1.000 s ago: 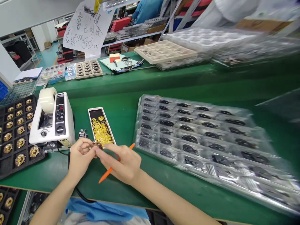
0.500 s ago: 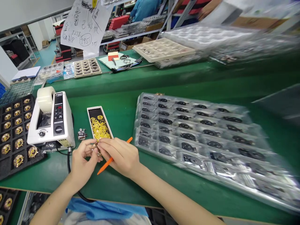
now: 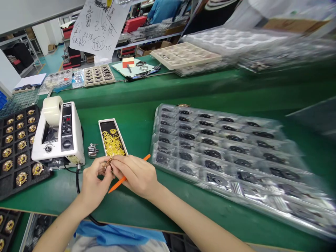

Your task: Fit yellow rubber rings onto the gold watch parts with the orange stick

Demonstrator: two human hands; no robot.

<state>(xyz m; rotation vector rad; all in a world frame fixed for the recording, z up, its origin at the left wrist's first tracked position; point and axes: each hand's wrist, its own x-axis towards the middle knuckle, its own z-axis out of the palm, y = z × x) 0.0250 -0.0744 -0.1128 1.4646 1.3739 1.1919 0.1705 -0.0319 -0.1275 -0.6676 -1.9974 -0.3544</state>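
Observation:
My left hand (image 3: 94, 182) pinches a small gold-coloured metal part (image 3: 107, 166) between thumb and fingers; its exact shape is mostly covered. My right hand (image 3: 140, 175) meets it there, fingertips closed against the same part. An orange pointed stick (image 3: 114, 186) lies through the right hand's grip, its tip sticking out down to the left and its other end behind the knuckles. Just beyond the fingertips is a narrow white box (image 3: 122, 139) with a dark inside. Many thin yellow rings (image 3: 112, 142) lie loose in it.
A white tape dispenser (image 3: 76, 140) and a small metal tally counter (image 3: 92, 150) stand left. Further left, a black tray (image 3: 10, 187) holds round gold parts. A clear plastic tray (image 3: 178, 176) with black parts fills the right. Beige trays (image 3: 186, 57) and a clipboard (image 3: 154, 70) sit behind.
Both hands stay together on the gold part, with only slight finger movement. The view has shifted a little. At the upper right, a person's hand has gone from view and dark clothing shows.

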